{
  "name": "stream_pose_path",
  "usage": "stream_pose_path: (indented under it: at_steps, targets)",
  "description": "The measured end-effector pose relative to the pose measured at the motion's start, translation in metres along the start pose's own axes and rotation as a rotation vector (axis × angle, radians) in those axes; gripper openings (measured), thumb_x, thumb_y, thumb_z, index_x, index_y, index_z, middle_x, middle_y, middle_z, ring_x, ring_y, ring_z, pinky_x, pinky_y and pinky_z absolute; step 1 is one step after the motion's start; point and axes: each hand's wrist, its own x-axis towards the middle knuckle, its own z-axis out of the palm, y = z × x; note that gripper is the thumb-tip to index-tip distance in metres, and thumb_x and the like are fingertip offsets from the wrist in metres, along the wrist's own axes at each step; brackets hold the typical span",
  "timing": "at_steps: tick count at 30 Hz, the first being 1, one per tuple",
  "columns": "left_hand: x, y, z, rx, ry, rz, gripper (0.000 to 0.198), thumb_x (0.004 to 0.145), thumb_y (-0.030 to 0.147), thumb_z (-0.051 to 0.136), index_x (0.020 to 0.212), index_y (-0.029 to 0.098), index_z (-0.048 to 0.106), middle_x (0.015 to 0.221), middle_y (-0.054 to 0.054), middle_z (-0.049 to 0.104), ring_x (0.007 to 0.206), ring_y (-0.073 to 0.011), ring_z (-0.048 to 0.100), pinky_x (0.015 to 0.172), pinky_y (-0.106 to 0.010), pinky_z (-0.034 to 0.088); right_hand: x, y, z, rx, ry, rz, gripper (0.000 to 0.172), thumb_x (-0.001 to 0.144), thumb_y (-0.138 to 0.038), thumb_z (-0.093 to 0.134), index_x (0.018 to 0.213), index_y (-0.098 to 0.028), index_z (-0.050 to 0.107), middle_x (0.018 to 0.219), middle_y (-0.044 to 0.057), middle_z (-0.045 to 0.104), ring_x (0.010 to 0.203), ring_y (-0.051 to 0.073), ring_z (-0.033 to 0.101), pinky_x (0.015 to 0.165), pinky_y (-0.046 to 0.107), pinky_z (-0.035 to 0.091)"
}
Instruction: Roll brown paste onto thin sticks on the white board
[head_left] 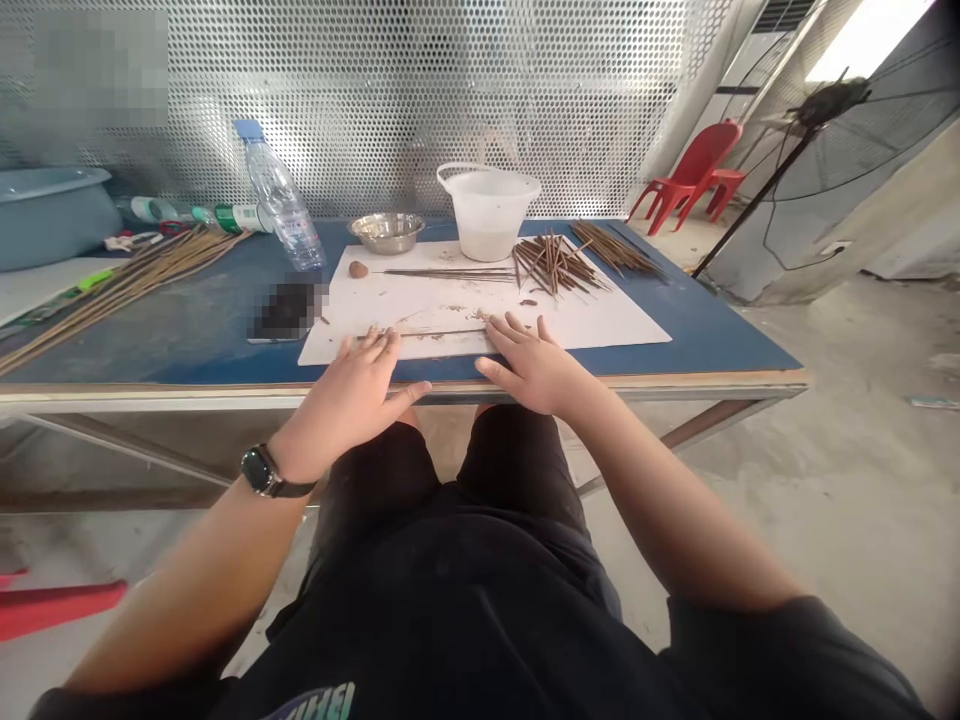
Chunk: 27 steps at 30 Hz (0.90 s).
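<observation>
A pixelated dark object (pixel 285 310) at ten o'clock of the left hand (pixel 358 392) cannot be made out. That hand lies flat and open, fingertips seemingly pressing a thin stick (pixel 442 333) on the white board (pixel 600 322). At its three o'clock the right hand (pixel 534 367) lies equally flat, empty, thumb at the table edge (pixel 712 383). Bare board runs toward one o'clock, up to the stick pile (pixel 555 263).

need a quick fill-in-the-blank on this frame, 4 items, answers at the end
1. The left hand and right hand lie flat on a thin ____ on the white board.
2. The watch sits on the ____ wrist.
3. The steel bowl stands between the water bottle and the white ____.
4. The table top is ____.
Missing: stick; left; bucket; blue.
</observation>
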Motion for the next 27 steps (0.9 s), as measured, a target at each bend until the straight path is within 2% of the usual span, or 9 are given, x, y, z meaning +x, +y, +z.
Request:
stream_pose_path:
  at_steps: [3, 5, 11, 14, 18, 22, 24, 27]
  targets:
    - [-0.009, 0.002, -0.003, -0.033, 0.009, -0.001, 0.1, 0.11, 0.075, 0.044, 0.18, 0.005, 0.028, 0.183, -0.026, 0.035, 0.172, -0.0413, 0.03, 0.14, -0.059, 0.024, -0.009, -0.002, 0.001, 0.008, 0.014, -0.012, 0.108, 0.109, -0.082, 0.009, 0.178, -0.002, 0.032, 0.187, 0.023, 0.022, 0.176, 0.043, 0.015, 0.14, 0.069, 0.007]
    - [-0.006, 0.001, -0.003, -0.054, 0.017, 0.008, 0.101, 0.11, 0.075, 0.044, 0.18, 0.004, 0.025, 0.184, -0.025, 0.031, 0.172, -0.0403, 0.029, 0.14, -0.057, 0.026, -0.005, -0.004, 0.001, 0.003, 0.01, -0.013, 0.11, 0.109, -0.082, 0.009, 0.177, 0.001, 0.032, 0.187, 0.023, 0.021, 0.176, 0.044, 0.016, 0.14, 0.067, 0.009]
    - [0.03, -0.002, -0.003, -0.018, -0.035, 0.034, 0.095, 0.111, 0.067, 0.045, 0.176, 0.0, 0.032, 0.18, -0.029, 0.038, 0.171, -0.0407, 0.032, 0.14, -0.057, 0.024, 0.029, -0.009, -0.003, -0.029, -0.017, 0.062, 0.112, 0.108, -0.081, 0.002, 0.176, 0.001, 0.034, 0.185, 0.025, 0.028, 0.175, 0.045, 0.017, 0.14, 0.069, 0.01]
    - [0.037, -0.003, -0.006, 0.012, -0.051, 0.032, 0.092, 0.112, 0.064, 0.048, 0.175, -0.002, 0.033, 0.178, -0.03, 0.04, 0.17, -0.0409, 0.034, 0.14, -0.057, 0.025, 0.035, -0.01, -0.006, -0.034, -0.035, 0.083, 0.109, 0.109, -0.079, 0.002, 0.177, 0.001, 0.034, 0.185, 0.024, 0.029, 0.176, 0.044, 0.016, 0.14, 0.067, 0.01]
    - [0.022, 0.001, -0.006, 0.018, -0.05, 0.042, 0.096, 0.112, 0.067, 0.048, 0.176, -0.003, 0.032, 0.18, -0.031, 0.037, 0.171, -0.0414, 0.033, 0.14, -0.056, 0.024, 0.017, -0.012, -0.005, -0.029, -0.037, 0.071, 0.106, 0.11, -0.079, 0.005, 0.178, -0.003, 0.033, 0.187, 0.021, 0.025, 0.176, 0.043, 0.016, 0.14, 0.066, 0.011]
    - [0.001, 0.004, -0.002, 0.002, -0.031, 0.052, 0.1, 0.111, 0.072, 0.046, 0.177, -0.001, 0.03, 0.182, -0.029, 0.033, 0.172, -0.0415, 0.029, 0.142, -0.056, 0.023, -0.005, -0.013, -0.001, -0.029, -0.026, 0.016, 0.11, 0.108, -0.082, 0.003, 0.177, -0.002, 0.035, 0.188, 0.021, 0.019, 0.176, 0.044, 0.016, 0.14, 0.069, 0.01]
    - [0.0, 0.005, 0.001, 0.02, -0.032, 0.052, 0.102, 0.111, 0.072, 0.045, 0.176, -0.005, 0.029, 0.182, -0.031, 0.031, 0.172, -0.0415, 0.029, 0.142, -0.054, 0.022, -0.004, -0.012, 0.0, -0.029, -0.022, 0.015, 0.112, 0.107, -0.083, 0.002, 0.177, -0.001, 0.035, 0.188, 0.022, 0.019, 0.176, 0.044, 0.016, 0.139, 0.07, 0.01]
    - [0.013, 0.002, 0.002, 0.043, -0.034, 0.035, 0.1, 0.113, 0.07, 0.044, 0.176, -0.006, 0.029, 0.181, -0.032, 0.033, 0.172, -0.0416, 0.03, 0.141, -0.055, 0.024, 0.011, -0.011, -0.002, -0.025, -0.019, 0.048, 0.111, 0.108, -0.082, 0.003, 0.177, -0.001, 0.034, 0.187, 0.023, 0.025, 0.175, 0.045, 0.018, 0.139, 0.07, 0.011]
